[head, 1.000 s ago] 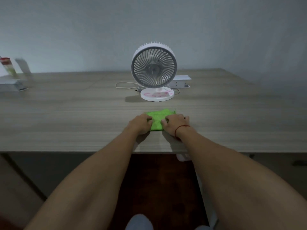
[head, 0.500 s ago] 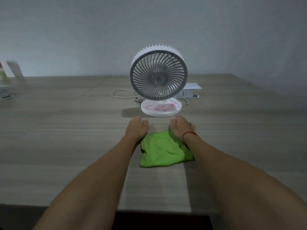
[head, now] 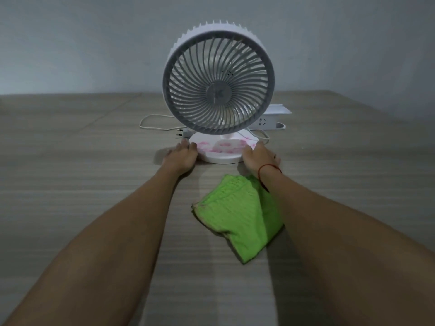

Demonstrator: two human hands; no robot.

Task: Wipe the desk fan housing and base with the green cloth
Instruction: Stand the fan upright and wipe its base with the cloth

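A white desk fan (head: 219,78) with a round grey grille stands upright on the wooden desk, facing me. Its round white base (head: 222,151) carries pink marks. My left hand (head: 182,156) rests at the left edge of the base and my right hand (head: 257,158), with a red string on the wrist, at the right edge. Fingertips of both hands touch the base rim; I cannot tell whether they grip it. The folded green cloth (head: 237,217) lies flat on the desk between my forearms, partly under my right forearm, held by neither hand.
A white power strip (head: 274,118) lies behind the fan on the right. The fan's white cord and plug (head: 160,127) loop on the desk behind its left side. A grey wall rises just behind the desk (head: 70,161).
Both hands left the green cloth and reached forward to the sides of the fan base. The camera moved closer to the fan, and the cloth now lies behind my hands.
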